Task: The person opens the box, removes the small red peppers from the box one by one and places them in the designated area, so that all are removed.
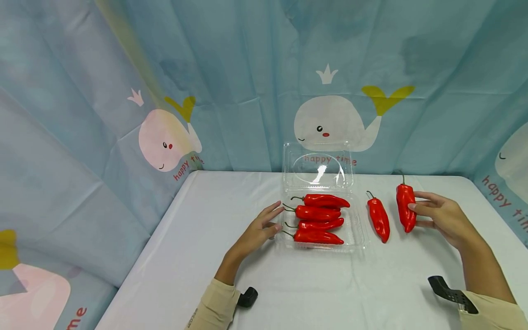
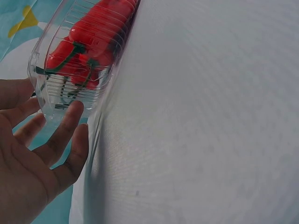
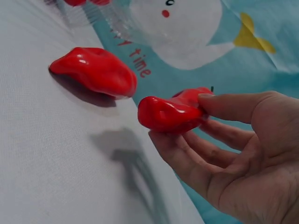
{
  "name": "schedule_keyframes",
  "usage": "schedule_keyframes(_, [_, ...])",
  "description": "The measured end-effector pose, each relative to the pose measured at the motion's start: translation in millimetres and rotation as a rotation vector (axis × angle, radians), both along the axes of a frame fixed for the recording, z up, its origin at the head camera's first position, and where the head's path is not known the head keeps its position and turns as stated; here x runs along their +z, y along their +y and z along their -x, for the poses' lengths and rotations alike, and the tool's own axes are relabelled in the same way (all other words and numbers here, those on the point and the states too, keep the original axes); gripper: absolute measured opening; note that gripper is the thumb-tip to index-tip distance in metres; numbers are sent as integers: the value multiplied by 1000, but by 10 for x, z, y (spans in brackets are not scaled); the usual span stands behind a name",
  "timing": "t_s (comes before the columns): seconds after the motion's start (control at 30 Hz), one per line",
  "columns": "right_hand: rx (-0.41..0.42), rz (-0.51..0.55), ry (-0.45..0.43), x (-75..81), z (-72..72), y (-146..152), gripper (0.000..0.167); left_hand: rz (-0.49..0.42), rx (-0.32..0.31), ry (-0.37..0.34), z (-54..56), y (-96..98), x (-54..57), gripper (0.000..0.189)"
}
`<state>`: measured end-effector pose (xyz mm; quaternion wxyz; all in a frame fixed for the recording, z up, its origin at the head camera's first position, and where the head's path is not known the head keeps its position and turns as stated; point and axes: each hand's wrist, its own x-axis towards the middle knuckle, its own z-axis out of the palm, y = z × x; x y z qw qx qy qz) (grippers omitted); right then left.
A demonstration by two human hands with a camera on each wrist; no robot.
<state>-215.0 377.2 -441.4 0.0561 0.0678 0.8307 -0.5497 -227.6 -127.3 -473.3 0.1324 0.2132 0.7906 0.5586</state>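
Between its thumb and fingers my right hand (image 1: 443, 217) pinches a red pepper (image 1: 405, 208); the right wrist view shows this pepper (image 3: 170, 112) raised over the table. Just left of it, another red pepper (image 1: 378, 219) lies on the cloth, stem toward the back. Several red peppers (image 1: 317, 213) lie side by side in a clear plastic clamshell box (image 1: 355, 229), stems to the left. My left hand (image 1: 257, 231) is at the box's left side, fingers loosely spread. In the left wrist view, its fingertips (image 2: 74, 109) are right at the box's ribbed wall.
The box's clear lid (image 1: 317, 167) stands up at the back, in front of a blue curtain (image 1: 247, 91) printed with whales. A white cloth (image 1: 198, 238) covers the table. Black wrist mounts (image 1: 247, 298) stick out beside both sleeves.
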Motion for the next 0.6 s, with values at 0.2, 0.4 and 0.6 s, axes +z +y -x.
schedule_keyframes(0.2, [65,-38,-56,-25,2,11,83,3,6,-2,0,0,1,58])
schedule_keyframes(0.4, [105,-57,-78,-56,2,23,81,7,5,-2,-5,1,4,58])
schedule_keyframes(0.6, [111,-61,-90,-94,1,24,82,5,3,-3,-5,1,8,58])
